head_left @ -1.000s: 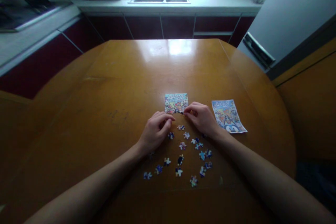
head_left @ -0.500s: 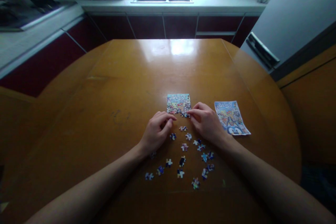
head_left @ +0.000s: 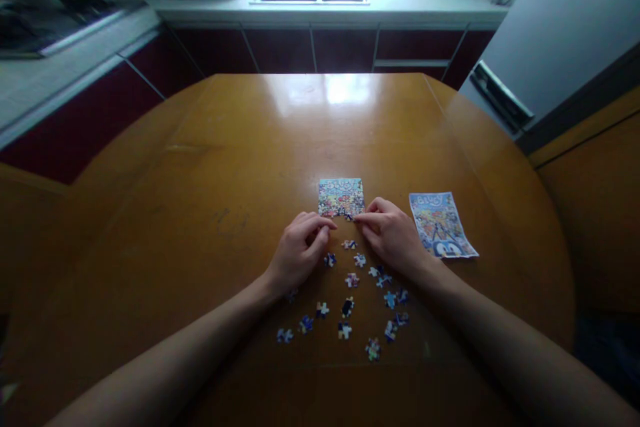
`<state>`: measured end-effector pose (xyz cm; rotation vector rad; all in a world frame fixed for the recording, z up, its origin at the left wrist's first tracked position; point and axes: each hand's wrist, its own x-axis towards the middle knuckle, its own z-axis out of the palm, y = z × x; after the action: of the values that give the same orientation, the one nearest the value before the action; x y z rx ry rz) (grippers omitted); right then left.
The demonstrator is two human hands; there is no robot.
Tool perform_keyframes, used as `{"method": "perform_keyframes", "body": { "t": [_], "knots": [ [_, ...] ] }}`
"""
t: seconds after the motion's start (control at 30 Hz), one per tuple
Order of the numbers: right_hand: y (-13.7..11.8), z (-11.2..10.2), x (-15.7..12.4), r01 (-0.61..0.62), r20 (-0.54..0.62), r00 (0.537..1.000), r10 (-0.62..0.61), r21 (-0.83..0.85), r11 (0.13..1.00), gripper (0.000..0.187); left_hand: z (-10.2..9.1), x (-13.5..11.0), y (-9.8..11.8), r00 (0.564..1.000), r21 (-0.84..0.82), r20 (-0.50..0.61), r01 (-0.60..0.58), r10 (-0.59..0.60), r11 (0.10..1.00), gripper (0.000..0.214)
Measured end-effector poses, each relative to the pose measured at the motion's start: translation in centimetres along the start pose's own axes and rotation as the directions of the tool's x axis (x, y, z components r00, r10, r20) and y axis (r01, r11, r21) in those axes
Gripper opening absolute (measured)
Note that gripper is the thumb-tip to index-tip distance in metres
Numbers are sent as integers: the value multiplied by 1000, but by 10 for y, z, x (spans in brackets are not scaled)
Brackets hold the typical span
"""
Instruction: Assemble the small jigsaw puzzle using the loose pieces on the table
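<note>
From where I stand, the step in hand looks like fitting a jigsaw piece (head_left: 349, 217) into the lower edge of the partly assembled jigsaw (head_left: 341, 196), which lies flat on the wooden tabletop (head_left: 250, 147) just beyond the hands. The right hand (head_left: 393, 231) comes in at its lower right corner, thumb and forefinger in a narrow grip with the fingertips at that piece; I can't tell whether they pinch it or only nudge it. The left hand (head_left: 299, 247) rests near the lower left corner, fingers curled, its grip a small gap with nothing showing in it.

The next move, I'd judge, calls for lining the piece's tabs up with that bottom edge, then a light press while the left steadies the assembled part. The loose jigsaw pieces (head_left: 352, 279) lie scattered nearer the person, between the forearms. A printed picture sheet (head_left: 434, 219) lies right of the right hand, handy for checking.
</note>
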<state>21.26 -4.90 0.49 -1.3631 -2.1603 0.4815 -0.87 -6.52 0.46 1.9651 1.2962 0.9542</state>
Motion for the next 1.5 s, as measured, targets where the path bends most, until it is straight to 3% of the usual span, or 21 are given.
{"method": "perform_keyframes", "body": {
  "t": [0.57, 0.8, 1.1, 1.33, 1.5],
  "knots": [
    [-2, 0, 2, 23, 57, 998, -21, -35, 999, 28, 0, 0, 2, 1000, 16, 9, 8, -9, 1000, 18],
    [0, -3, 5, -45, -122, 991, 62, 143, 989, 28, -1, 0, 0, 1000, 13, -14, 13, -13, 1000, 19],
    [-7, 2, 1, 24, 27, 999, -25, 34, 999, 28, 0, 0, 0, 1000, 15, -9, 18, -18, 1000, 18],
    [-4, 1, 2, -15, -90, 996, 23, 88, 996, 29, -1, -1, -1, 1000, 7, -15, 24, -24, 1000, 18],
    [-4, 2, 2, 20, -42, 999, -19, 19, 1000, 29, -1, 0, 0, 1000, 18, -18, 14, -14, 1000, 19]
  ]
}}
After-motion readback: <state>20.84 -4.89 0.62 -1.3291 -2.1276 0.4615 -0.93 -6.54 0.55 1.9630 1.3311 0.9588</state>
